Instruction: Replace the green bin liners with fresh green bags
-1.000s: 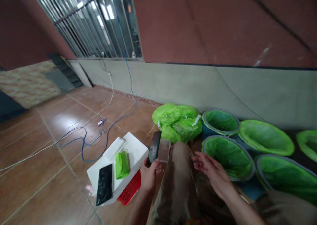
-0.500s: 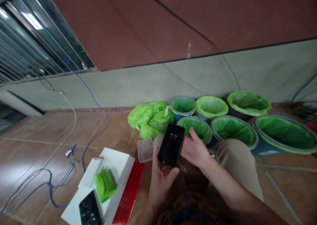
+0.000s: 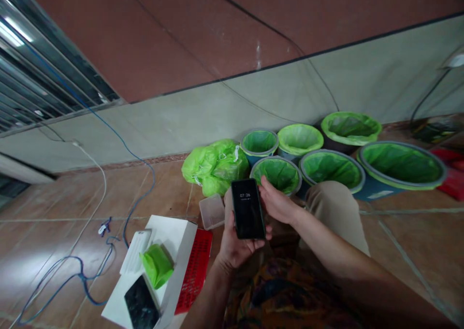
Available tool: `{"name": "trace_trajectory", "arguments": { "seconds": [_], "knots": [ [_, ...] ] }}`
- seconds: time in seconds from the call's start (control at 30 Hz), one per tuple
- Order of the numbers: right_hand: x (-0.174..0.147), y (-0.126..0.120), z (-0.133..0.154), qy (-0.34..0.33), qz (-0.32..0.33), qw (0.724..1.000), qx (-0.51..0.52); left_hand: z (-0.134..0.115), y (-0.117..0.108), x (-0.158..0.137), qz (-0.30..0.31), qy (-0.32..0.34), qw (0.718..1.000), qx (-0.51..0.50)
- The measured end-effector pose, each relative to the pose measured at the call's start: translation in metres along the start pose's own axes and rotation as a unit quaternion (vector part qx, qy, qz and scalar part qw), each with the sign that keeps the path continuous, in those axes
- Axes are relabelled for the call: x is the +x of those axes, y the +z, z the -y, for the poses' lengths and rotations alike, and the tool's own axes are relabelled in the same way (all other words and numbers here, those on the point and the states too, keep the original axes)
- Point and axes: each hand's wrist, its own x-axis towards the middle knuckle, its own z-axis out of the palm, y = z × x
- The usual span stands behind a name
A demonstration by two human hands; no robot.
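The left hand (image 3: 235, 244) was wrapped round the lower half of a phone (image 3: 248, 208), fingers curled on its right edge, thumb behind; the screen faced up and was lit w/ a clock reading. The right hand (image 3: 277, 204) sat just right of the phone, fingers loosely bent, thumb touching the phone's upper right edge; it gripped nothing else. The phone was held above the person's lap, over a bent knee in tan trousers (image 3: 335, 213). Just left of the phone lay a small clear plastic box (image 3: 212, 211) on the tiled floor (image 3: 54, 208). Further left of the phone & lower stood a white box (image 3: 170, 242) carrying a folded green cloth (image 3: 157, 267), a white ribbed item (image 3: 135, 250) and a second, dark phone (image 3: 141, 307) w/ a scuffed screen. A red perforated sheet (image 3: 194, 271) leaned against the white box on the side nearer the phone. Beyond the phone, by the wall, were a bundle of green bags (image 3: 213, 164) & five green-lined bins (image 3: 277, 174). A blue cable (image 3: 83, 276) and a white cable (image 3: 97, 174) trailed over the floor well left of the phone.
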Motion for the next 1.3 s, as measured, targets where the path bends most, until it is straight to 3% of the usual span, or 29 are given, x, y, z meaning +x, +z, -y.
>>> {"name": "trace_trajectory", "arguments": {
  "seconds": [0.1, 0.27, 0.4, 0.5, 0.77, 0.97, 1.3],
  "knots": [
    [0.000, -0.008, -0.008, -0.003, -0.047, 0.999, 0.015, 0.002, 0.000, 0.007, -0.008, 0.008, 1.000, -0.013],
    [-0.009, -0.014, -0.028, 0.047, -0.119, 0.989, 0.079, 0.002, 0.001, 0.018, 0.011, 0.032, 0.997, -0.069],
    [-0.010, -0.013, -0.039, 0.072, -0.199, 0.975, 0.070, 0.007, -0.004, 0.026, 0.059, 0.045, 0.992, -0.101],
    [-0.007, -0.014, -0.042, 0.072, -0.225, 0.968, 0.080, 0.012, -0.006, 0.029, 0.087, 0.056, 0.988, -0.113],
    [-0.003, -0.018, -0.040, 0.091, -0.207, 0.969, 0.101, 0.010, -0.006, 0.032, 0.074, 0.056, 0.992, -0.087],
    [0.003, -0.025, -0.043, 0.108, -0.131, 0.980, 0.105, 0.009, -0.010, 0.034, 0.088, 0.061, 0.989, -0.099],
    [0.011, -0.049, -0.057, 0.137, -0.087, 0.977, 0.139, 0.009, -0.010, 0.038, 0.081, 0.043, 0.991, -0.100]
  ]
}}
